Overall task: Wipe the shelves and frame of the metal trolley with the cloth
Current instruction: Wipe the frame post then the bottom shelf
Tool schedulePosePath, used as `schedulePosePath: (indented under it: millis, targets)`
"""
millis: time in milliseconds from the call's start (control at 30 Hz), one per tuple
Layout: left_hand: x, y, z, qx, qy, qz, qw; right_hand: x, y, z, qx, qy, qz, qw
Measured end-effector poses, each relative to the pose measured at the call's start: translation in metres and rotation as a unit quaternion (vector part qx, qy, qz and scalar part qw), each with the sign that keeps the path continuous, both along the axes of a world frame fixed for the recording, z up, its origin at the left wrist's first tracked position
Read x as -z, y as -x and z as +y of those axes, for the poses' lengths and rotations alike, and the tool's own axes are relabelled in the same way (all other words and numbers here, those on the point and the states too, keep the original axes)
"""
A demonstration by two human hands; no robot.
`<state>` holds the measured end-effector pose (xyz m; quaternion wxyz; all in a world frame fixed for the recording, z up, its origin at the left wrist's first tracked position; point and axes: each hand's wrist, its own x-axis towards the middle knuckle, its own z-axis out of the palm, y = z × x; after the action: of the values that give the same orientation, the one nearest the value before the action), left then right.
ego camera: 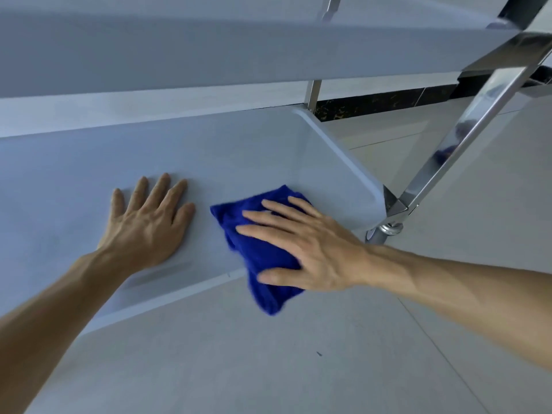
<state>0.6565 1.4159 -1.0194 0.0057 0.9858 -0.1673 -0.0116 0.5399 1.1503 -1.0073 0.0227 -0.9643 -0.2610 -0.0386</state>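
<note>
— Forearms enter from the near edge; report the hands.
— Left hand (149, 222) lies flat on the lower shelf (233, 156), fingers straight and spread, holding nothing; right hand (301, 249) lies flat on the blue cloth (260, 255), fingers extended, pressing it down rather than gripping it.
— Location of the cloth?
— Directly beneath the right hand, just beside the left hand's thumb; bunched, one end hanging past the shelf's near edge.
— The governing relation?
— Shelf's long axis runs from the left hand through the right toward the raised end lip (337, 150); beyond that lip stands the chrome frame post (466, 132) above a caster (385, 231); upper shelf (209, 55) lies past both hands' fingertips.
— Judgement?
— Right hand is nearer the lip and post; a sweep along the axis suits it.
</note>
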Motion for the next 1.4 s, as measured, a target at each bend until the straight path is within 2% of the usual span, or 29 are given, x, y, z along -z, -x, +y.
schedulePosePath:
  millis: [67, 233, 333, 400, 533, 700, 767, 867, 967, 1033, 1100, 1267, 1333, 1400]
  targets:
    - [0.0, 0.001, 0.0, -0.006, 0.013, 0.008, 1.0, -0.007, 0.006, -0.044, -0.001, 0.014, -0.001, 1.0]
    - [0.006, -0.001, -0.002, -0.001, 0.01, -0.004, 1.0, -0.014, 0.009, -0.121, 0.132, -0.019, 0.04, 0.99]
    - [0.009, -0.006, -0.003, 0.001, 0.015, -0.005, 1.0, -0.007, -0.017, -0.113, 0.292, -0.083, 0.032, 0.952]
    - [0.01, -0.008, -0.006, 0.0, 0.018, -0.005, 1.0, -0.01, -0.045, -0.108, 0.382, -0.085, 0.046, 0.919]
    - [0.005, -0.01, -0.011, -0.012, 0.027, 0.006, 1.0, -0.019, -0.082, -0.108, 0.463, -0.101, 0.073, 0.878]
    - [-0.01, -0.009, -0.017, -0.013, 0.063, -0.054, 0.996, -0.012, -0.066, -0.101, 0.452, -0.035, 0.067, 0.889]
    - [-0.017, -0.018, -0.027, -0.027, 0.063, -0.05, 0.996, -0.011, -0.051, -0.098, 0.444, -0.007, 0.068, 0.894]
    - [-0.01, -0.02, -0.041, -0.019, 0.064, -0.026, 0.997, -0.007, -0.031, -0.087, 0.465, -0.03, 0.053, 0.883]
    - [0.006, -0.014, -0.037, -0.014, 0.034, -0.021, 0.999, 0.005, -0.01, -0.085, 0.412, 0.033, 0.018, 0.911]
    - [0.009, -0.012, -0.03, -0.01, 0.02, -0.022, 0.999, 0.002, -0.008, -0.09, 0.401, 0.007, 0.022, 0.916]
    - [0.007, -0.01, -0.028, -0.011, 0.014, -0.023, 1.0, -0.002, -0.029, -0.095, 0.4, -0.047, 0.022, 0.915]
    - [0.006, -0.007, -0.031, -0.013, 0.015, -0.021, 1.0, -0.011, -0.132, -0.059, 0.455, -0.072, 0.045, 0.887]
    - [0.005, -0.009, -0.03, -0.016, 0.017, -0.014, 1.0, -0.006, -0.148, -0.026, 0.398, -0.064, 0.053, 0.913]
    - [0.006, -0.01, -0.029, -0.015, 0.016, -0.012, 1.0, -0.002, -0.142, 0.002, 0.297, -0.061, 0.069, 0.95]
